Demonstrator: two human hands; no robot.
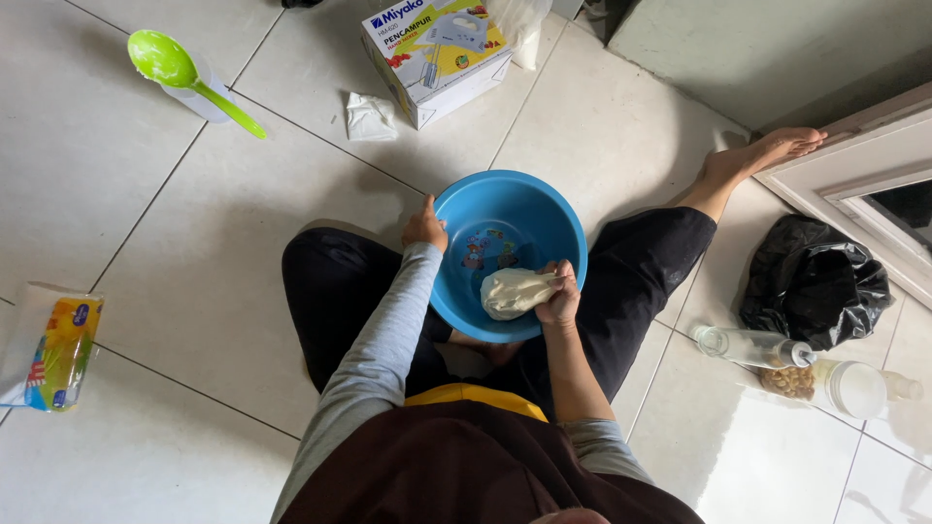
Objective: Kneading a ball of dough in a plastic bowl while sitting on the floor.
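head view: white-and-yellow carton (437, 58) beyond blue basin (505, 209).

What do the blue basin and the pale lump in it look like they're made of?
The blue basin looks like moulded plastic: smooth, glossy, evenly coloured, with printed pictures inside. The pale lump looks like soft dough, matte and creased where the right hand squeezes it.

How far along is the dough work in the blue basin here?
Done: the dough is already one smooth pale lump, no loose flour visible in the blue basin. In hand: the right hand grips the lump while the left hand steadies the rim. Left: probably more kneading; the green ladle and mixer box lie aside.
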